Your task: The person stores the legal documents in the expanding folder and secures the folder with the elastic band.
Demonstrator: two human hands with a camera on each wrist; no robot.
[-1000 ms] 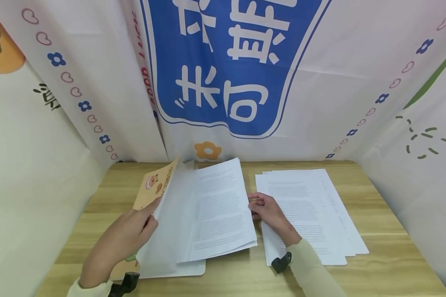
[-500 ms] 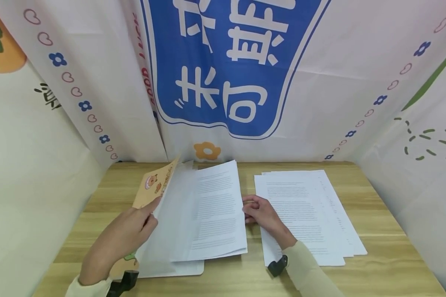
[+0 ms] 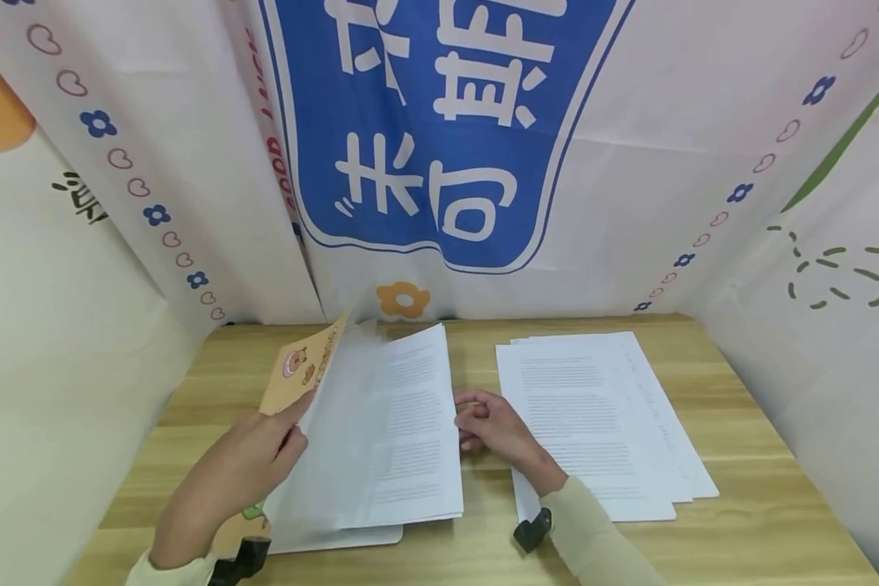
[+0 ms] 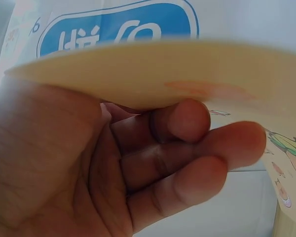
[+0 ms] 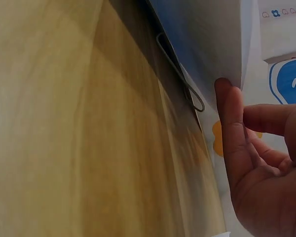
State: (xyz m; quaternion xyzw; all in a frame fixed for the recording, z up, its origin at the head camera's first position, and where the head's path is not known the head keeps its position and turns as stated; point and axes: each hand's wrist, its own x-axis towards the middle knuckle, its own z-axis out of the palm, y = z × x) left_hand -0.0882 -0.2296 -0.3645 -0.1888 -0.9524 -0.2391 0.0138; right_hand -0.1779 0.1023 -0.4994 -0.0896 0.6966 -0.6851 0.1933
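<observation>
A folder with a yellow cartoon-printed cover [image 3: 293, 374] lies open on the left of the table, its cover raised. My left hand [image 3: 242, 472] holds that cover, and in the left wrist view the fingers [image 4: 197, 182] curl beneath it. A translucent pocket [image 3: 337, 439] of the folder overlaps the left part of some printed sheets [image 3: 417, 439]. Those sheets' right edge is pinched between thumb and fingers of my right hand [image 3: 498, 431]. In the right wrist view, the fingertips [image 5: 232, 98] meet the paper's edge.
To the right lies a pile of printed papers [image 3: 579, 423], slightly fanned, partly under the right forearm. A thin elastic-looking loop [image 5: 180, 74] shows along the folder's edge in the right wrist view. Printed cloth [image 3: 601, 195] walls surround the wooden table [image 3: 762, 505].
My right hand has moved left with the printed sheets, and less of them sticks out of the translucent pocket. The left hand keeps its hold on the cover.
</observation>
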